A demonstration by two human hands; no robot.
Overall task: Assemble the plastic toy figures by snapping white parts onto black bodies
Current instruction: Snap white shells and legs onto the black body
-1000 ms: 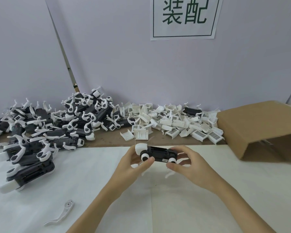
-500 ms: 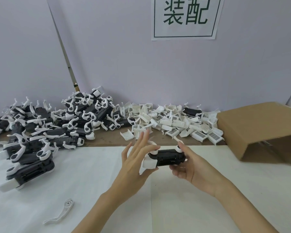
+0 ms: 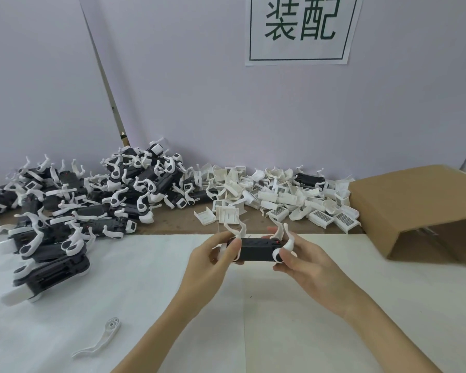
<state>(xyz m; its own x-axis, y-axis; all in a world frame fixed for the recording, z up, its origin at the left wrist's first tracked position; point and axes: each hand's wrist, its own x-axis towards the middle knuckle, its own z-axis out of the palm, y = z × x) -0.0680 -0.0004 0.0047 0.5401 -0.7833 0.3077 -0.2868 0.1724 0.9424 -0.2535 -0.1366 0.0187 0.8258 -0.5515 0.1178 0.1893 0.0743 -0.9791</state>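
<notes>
— Black plastic, hard and stiff: that is the black body (image 3: 256,249) I hold above the white sheet (image 3: 145,305) on the worktop (image 3: 172,224), in front of the heaps.

— How is your grip on it?

— My left hand (image 3: 207,265) curls round its left end, thumb on the near face. My right hand (image 3: 304,265) pinches the right end, just by the round white joint (image 3: 277,256). Both grips are narrow and closed on the piece.

— And the white parts?

— Curved white arms (image 3: 237,228) stand up from the top at both ends. They look thin and springy, so I judge they would bend or crack if I squeezed them. The body looks light and rigid, a little slick, so I would hold it by its flat sides and ends and press only near the joints.

— Where would more parts come from?

— A loose white arm (image 3: 102,337) lies on the sheet near my left forearm. The pile of white clips (image 3: 280,195) sits at the back, between the finished figures (image 3: 73,211) and the cardboard box (image 3: 420,208).
</notes>
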